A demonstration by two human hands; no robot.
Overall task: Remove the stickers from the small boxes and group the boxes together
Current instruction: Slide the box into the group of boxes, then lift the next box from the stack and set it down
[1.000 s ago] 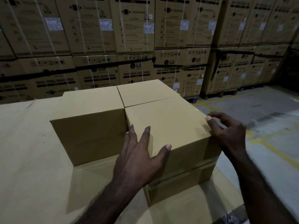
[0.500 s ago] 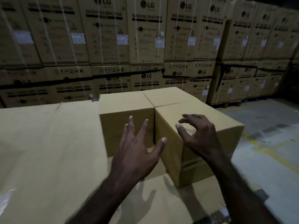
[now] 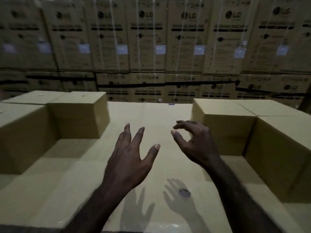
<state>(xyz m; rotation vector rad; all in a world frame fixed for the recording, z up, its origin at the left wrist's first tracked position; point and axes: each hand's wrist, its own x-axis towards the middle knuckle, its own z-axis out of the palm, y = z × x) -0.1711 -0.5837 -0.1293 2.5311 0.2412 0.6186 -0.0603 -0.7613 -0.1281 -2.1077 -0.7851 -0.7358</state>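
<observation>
Your hands have left the grouped boxes at right; left hand and right hand hover empty, grip wide. Reach for the left boxes squarely, both palms on the sides.

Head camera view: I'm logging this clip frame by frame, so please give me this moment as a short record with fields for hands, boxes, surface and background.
left hand: open, fingers spread, above the surface, holding nothing
right hand: open, fingers curled, holding nothing
boxes on left: plain small boxes, grouped, apart from both hands
boxes on right: plain small boxes, grouped, apart from both hands
stickers: none visible on the faces shown
cardboard surface: bare between the groups, hand shadows on it
background: stacked washing machine cartons, blurred
</observation>
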